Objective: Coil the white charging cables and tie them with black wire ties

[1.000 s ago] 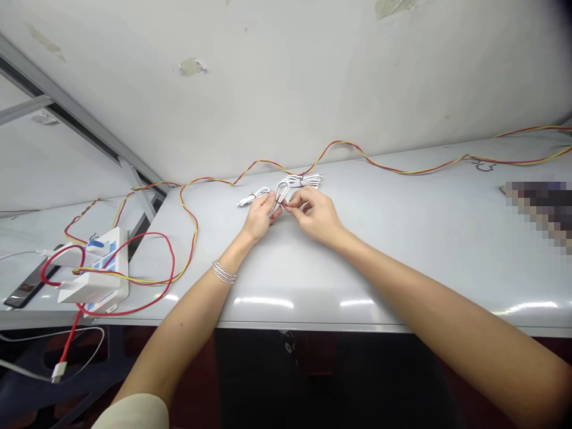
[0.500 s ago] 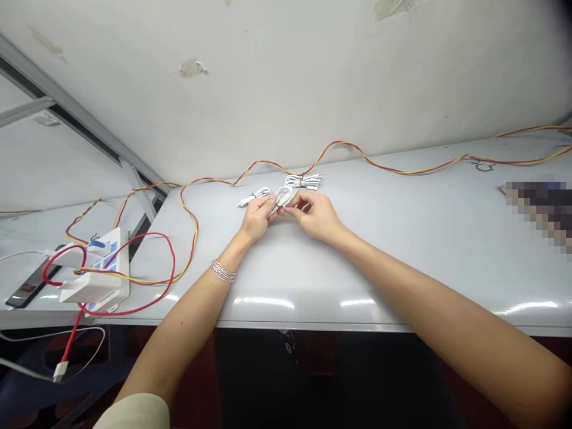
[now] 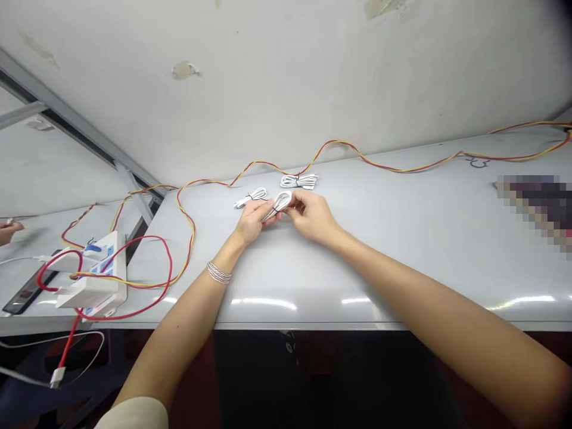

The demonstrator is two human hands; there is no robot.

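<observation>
A coiled white cable (image 3: 281, 201) with a dark tie round its middle is pinched in my left hand (image 3: 252, 221), thumb on top. My right hand (image 3: 313, 214) has its fingers curled against the right side of the same coil, thumb and forefinger closed at its edge. Behind the hands lies one tied white cable bundle (image 3: 298, 181) on the grey table (image 3: 384, 238). Another tied white cable bundle (image 3: 251, 197) lies just beyond my left hand. The fingers under the held coil are partly hidden.
On the left is a white power strip (image 3: 117, 286) with plugs and looping red and yellow wires (image 3: 193, 232). A phone (image 3: 27, 295) lies beside it. Another person's hand (image 3: 9, 231) shows at the far left edge. A blurred-out object (image 3: 540, 205) lies at right.
The held coil now shows more of its loop, with its tie in plainer view. My right fingers have shifted to the coil's right edge. Another person's hand has appeared at far left.
</observation>
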